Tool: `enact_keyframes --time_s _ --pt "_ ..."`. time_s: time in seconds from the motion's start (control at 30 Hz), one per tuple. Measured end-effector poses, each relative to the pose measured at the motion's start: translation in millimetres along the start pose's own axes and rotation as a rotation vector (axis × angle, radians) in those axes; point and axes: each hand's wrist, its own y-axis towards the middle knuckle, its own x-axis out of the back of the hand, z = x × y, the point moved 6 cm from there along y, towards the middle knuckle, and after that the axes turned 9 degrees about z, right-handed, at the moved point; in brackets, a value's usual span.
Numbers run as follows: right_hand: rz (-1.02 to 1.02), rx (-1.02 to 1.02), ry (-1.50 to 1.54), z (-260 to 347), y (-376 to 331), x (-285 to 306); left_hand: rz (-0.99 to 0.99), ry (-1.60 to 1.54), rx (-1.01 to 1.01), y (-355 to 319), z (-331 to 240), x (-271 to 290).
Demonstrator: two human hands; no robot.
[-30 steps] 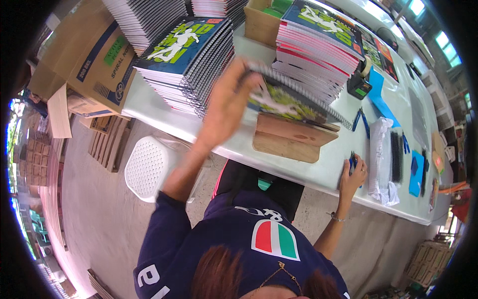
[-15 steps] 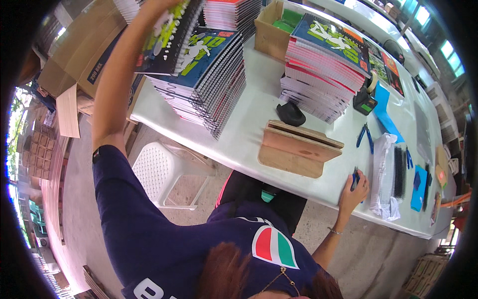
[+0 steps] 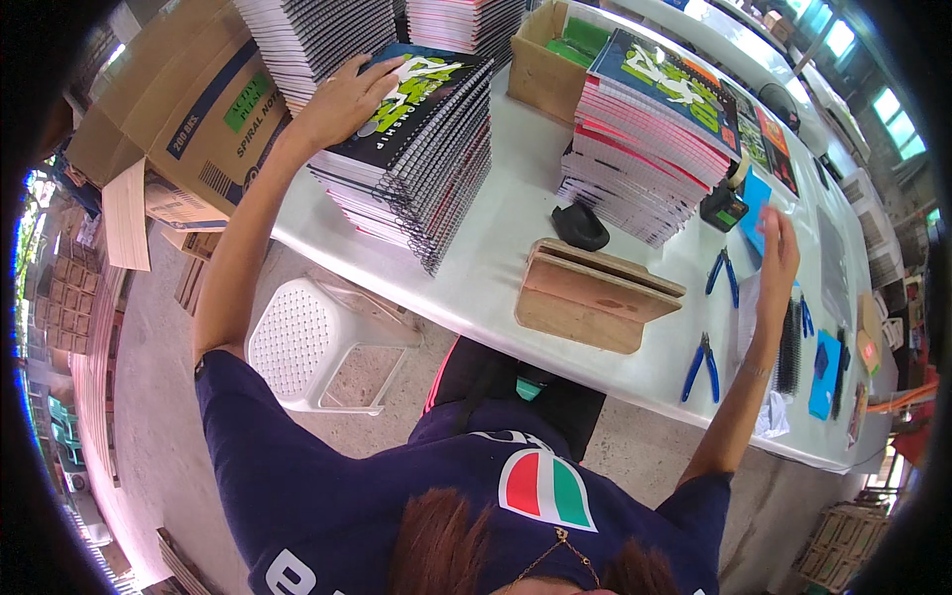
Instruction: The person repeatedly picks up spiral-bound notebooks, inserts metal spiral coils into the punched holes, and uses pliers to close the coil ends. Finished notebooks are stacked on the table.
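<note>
My left hand (image 3: 349,101) lies with fingers stretched out on the top spiral notebook (image 3: 421,104) of the left stack, its cover dark with a green and white print. Wire spirals line the right side of that stack. Above the table's right part, my right hand (image 3: 778,243) is raised with fingers extended, and I see nothing in it. Beneath and left of it are blue-handled pliers (image 3: 701,369) and a second pair of pliers (image 3: 723,278). A taller pile of spiral notebooks (image 3: 650,129) stands between my two hands.
A wooden stand (image 3: 595,302) and a black mouse-shaped object (image 3: 580,226) sit mid-table. At the right lie black spiral coils (image 3: 788,347) and blue card (image 3: 825,372). An open carton (image 3: 213,129) stands at left, near a white plastic stool (image 3: 297,337).
My left hand has brought the notebook down onto the left stack and now rests on it. My right hand has let go of the near pliers and moved up and right.
</note>
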Motion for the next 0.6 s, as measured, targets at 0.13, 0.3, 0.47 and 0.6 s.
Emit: enact_keyframes --time_s 0.13,0.3,0.47,0.6 --pt "0.056 -0.075 0.192 40 58 -42 0.087 -0.053 0.143 -6 -1 -4" --pt "0.177 -0.315 0.288 16 98 -67 0.128 -0.051 0.174 -7 1 -4" --pt "0.228 -0.294 0.428 0 115 -79 0.132 -0.016 0.174 -4 2 -9" --pt "0.159 -0.269 0.341 -13 122 -67 0.09 0.009 0.165 -3 1 -8"
